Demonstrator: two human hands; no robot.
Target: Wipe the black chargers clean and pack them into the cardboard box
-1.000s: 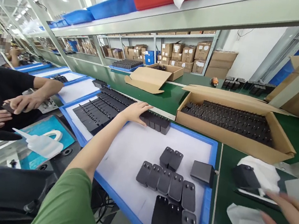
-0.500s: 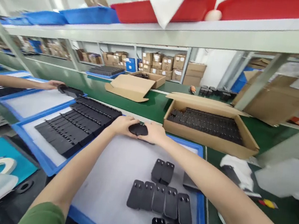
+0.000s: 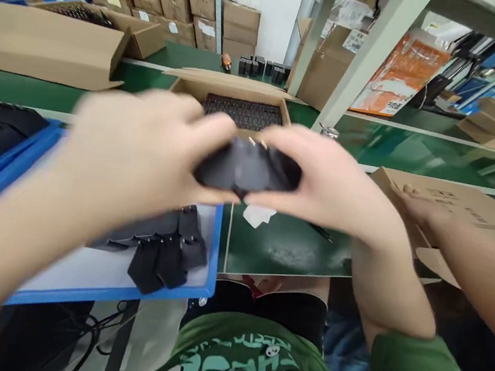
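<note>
Close in front of me, a row of black plastic pieces with metal pins (image 3: 247, 170) is held between both hands, off the table. My left hand (image 3: 144, 141) grips its left end, thumb on top and fingers below, blurred by motion. At the right end, my right hand (image 3: 326, 177) is closed in the same way. Below my left forearm, more black pieces (image 3: 165, 254) lie in a white-lined tray with a blue rim (image 3: 217, 248). My hands hide part of that tray and how many pieces I hold.
A cardboard carton of black parts (image 3: 243, 112) stands behind my hands. White scrap (image 3: 258, 215) and a thin dark tool (image 3: 321, 233) lie on the green table (image 3: 284, 251). At right, another person's hand (image 3: 414, 201) touches a cardboard box (image 3: 463, 208). A shelf post (image 3: 373, 62) rises behind.
The view has swung right and down. My hands have come up off the tray's far edge, closer to the camera, still holding black pieces together. Another person's arm now shows at right.
</note>
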